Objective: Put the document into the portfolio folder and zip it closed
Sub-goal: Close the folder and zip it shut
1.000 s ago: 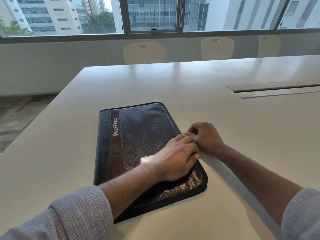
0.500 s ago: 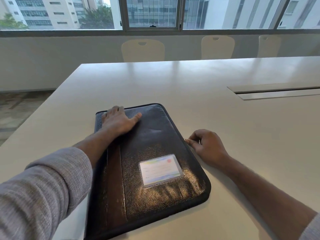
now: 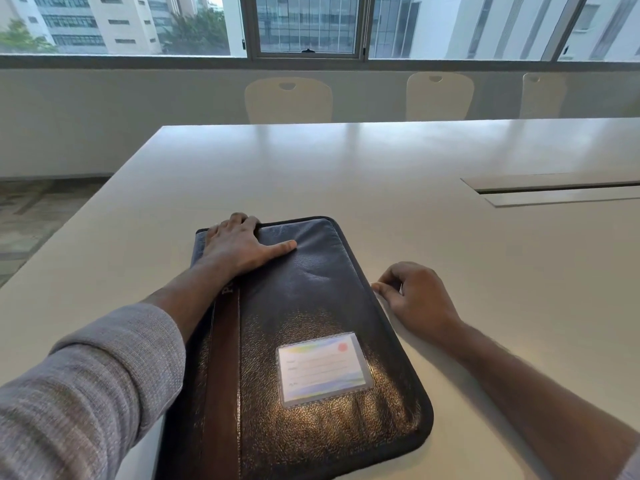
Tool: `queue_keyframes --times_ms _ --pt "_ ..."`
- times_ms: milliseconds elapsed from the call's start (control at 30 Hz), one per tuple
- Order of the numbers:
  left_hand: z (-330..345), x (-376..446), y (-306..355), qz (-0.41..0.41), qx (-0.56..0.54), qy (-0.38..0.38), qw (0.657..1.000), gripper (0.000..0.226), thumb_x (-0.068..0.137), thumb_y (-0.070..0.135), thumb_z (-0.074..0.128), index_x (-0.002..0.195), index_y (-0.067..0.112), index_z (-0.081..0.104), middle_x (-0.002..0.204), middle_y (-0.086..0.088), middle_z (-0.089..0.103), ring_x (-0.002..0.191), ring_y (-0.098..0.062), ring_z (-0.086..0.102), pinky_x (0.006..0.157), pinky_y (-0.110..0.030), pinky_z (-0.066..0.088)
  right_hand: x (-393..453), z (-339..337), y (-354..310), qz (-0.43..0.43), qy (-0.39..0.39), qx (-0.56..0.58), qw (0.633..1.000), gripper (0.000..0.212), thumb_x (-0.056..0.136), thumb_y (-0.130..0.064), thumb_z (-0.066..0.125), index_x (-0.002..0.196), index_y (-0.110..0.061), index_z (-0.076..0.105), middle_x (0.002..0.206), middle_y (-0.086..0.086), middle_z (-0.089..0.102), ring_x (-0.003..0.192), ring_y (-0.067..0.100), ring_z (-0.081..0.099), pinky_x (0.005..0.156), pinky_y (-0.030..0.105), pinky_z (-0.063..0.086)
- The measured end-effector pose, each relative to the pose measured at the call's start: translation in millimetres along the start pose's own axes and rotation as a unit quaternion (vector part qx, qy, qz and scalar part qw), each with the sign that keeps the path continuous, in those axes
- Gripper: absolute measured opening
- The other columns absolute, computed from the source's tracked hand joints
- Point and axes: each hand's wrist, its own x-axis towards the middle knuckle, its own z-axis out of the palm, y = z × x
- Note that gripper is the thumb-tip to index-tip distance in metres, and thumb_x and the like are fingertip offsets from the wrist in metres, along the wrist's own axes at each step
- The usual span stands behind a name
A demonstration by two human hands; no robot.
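Observation:
A dark leather portfolio folder (image 3: 304, 306) lies closed on the white table (image 3: 346, 174), with a brown stripe down its left side and a clear card window (image 3: 323, 368) near its front. My left hand (image 3: 242, 247) rests flat on the folder's far left corner, fingers reaching over the far edge. My right hand (image 3: 412, 296) sits at the folder's right edge, thumb and forefinger pinching something small there, apparently the zipper pull. No document is visible.
A recessed cable slot (image 3: 554, 192) runs across the table at the right. Three pale chairs (image 3: 289, 100) stand behind the far edge, under the windows. The table's left edge drops to carpeted floor (image 3: 31, 216).
My left hand left the folder's near right part and moved to its far left corner, uncovering the card window. My right hand stayed at the right edge, shifting slightly.

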Motion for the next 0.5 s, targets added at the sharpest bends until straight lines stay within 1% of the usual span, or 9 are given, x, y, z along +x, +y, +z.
queue_keyframes --times_ms 100,233,333,500 --pt "1 -5 2 0.008 0.003 0.004 1.000 0.121 0.046 0.108 0.025 0.134 0.027 0.048 0.145 -0.002 0.042 0.134 -0.027 0.039 0.111 -0.048 0.026 8 4 -1 0.004 -0.003 -0.001 1.000 0.014 0.082 -0.023 0.073 0.071 -0.017 0.069 0.070 -0.007 0.063 0.066 0.008 0.055 0.059 0.025 0.038" --pt "2 -13 4 0.010 -0.002 0.005 1.000 0.120 0.048 0.107 0.026 0.134 0.027 0.047 0.145 -0.001 0.042 0.134 -0.027 0.038 0.112 -0.048 0.025 17 8 -4 0.009 -0.004 0.000 1.000 0.012 0.082 -0.020 0.072 0.070 -0.018 0.069 0.070 -0.009 0.063 0.066 0.006 0.055 0.058 0.020 0.036" --pt "3 -19 6 0.017 -0.003 0.012 1.000 0.119 0.048 0.107 0.026 0.134 0.027 0.047 0.144 -0.001 0.042 0.135 -0.027 0.038 0.113 -0.047 0.024 24 10 -7 0.012 -0.005 -0.002 1.000 0.010 0.082 -0.018 0.071 0.072 -0.018 0.070 0.071 -0.008 0.064 0.067 0.009 0.056 0.060 0.023 0.037" --pt "5 -24 6 0.016 -0.005 0.018 1.000 0.120 0.048 0.107 0.026 0.136 0.027 0.046 0.145 -0.002 0.042 0.135 -0.026 0.038 0.113 -0.047 0.023 32 10 -8 0.009 -0.009 -0.004 1.000 0.007 0.082 -0.016 0.070 0.076 -0.016 0.072 0.073 -0.007 0.064 0.067 0.010 0.054 0.064 0.023 0.036"
